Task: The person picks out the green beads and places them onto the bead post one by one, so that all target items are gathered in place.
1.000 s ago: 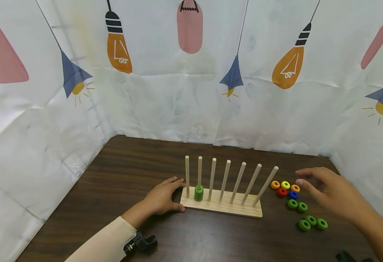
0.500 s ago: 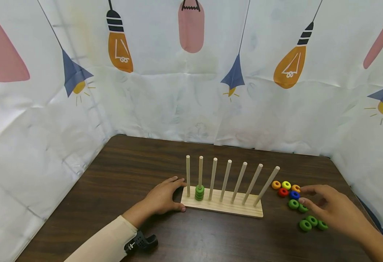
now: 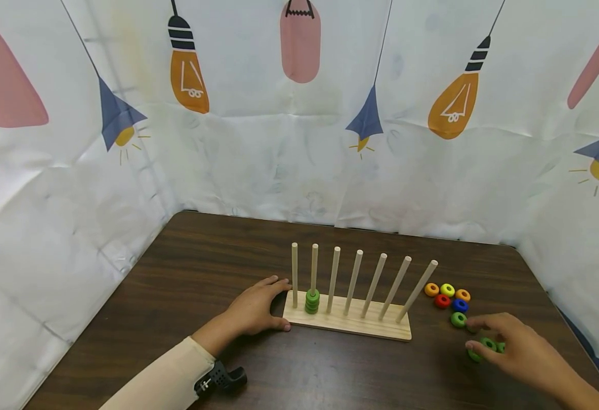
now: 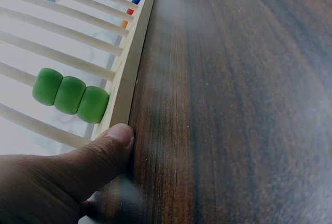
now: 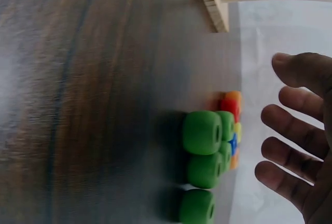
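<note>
A wooden peg stand with several upright pegs sits mid-table in the head view. Three green beads are stacked on its second peg from the left. My left hand holds the stand's left end, its thumb against the front edge in the left wrist view. Above the loose green beads at the right, my right hand hovers with fingers spread and nothing between them. It partly hides some of those beads in the head view. The right wrist view shows green beads apart from the fingers.
Behind the green beads lie a blue bead, a red bead, a yellow bead and two orange beads. A patterned white curtain borders the dark wooden table at the back and sides.
My right hand has come down and toward me, from beside the coloured beads to over the nearer green beads. My left hand stays on the stand.
</note>
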Demonstrator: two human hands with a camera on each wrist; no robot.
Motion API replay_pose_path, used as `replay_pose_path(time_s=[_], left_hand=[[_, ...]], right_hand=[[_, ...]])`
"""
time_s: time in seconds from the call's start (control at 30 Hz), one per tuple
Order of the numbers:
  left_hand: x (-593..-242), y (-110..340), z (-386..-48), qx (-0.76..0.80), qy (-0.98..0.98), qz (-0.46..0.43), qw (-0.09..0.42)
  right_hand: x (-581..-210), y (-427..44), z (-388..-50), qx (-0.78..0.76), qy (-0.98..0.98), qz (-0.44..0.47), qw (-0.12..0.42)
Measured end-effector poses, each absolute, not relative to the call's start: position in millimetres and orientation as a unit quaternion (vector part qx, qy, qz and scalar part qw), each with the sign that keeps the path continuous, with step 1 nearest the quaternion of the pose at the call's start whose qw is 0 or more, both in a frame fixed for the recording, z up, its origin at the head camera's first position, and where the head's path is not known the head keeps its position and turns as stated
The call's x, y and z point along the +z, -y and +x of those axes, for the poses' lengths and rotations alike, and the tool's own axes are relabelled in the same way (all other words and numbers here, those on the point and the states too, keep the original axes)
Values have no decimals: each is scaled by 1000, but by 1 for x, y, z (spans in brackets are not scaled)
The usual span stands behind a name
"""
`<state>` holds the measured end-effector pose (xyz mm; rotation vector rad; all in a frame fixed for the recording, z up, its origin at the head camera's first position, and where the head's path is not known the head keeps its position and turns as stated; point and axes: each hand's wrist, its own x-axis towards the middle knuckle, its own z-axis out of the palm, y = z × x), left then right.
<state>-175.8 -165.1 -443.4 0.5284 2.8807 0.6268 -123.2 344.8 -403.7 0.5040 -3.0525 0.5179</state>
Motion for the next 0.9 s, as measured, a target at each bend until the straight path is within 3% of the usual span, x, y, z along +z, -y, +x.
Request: replay_pose_path(time_s=[0.43,0.9], left_hand=[[-442,164,-175,210,-959,175,75],[-440,165,-175,217,-956,179,78]], right_hand=[[-424,-352,-120,110,972,208,-16],[-423,-357,-121,115,977,175,-38]])
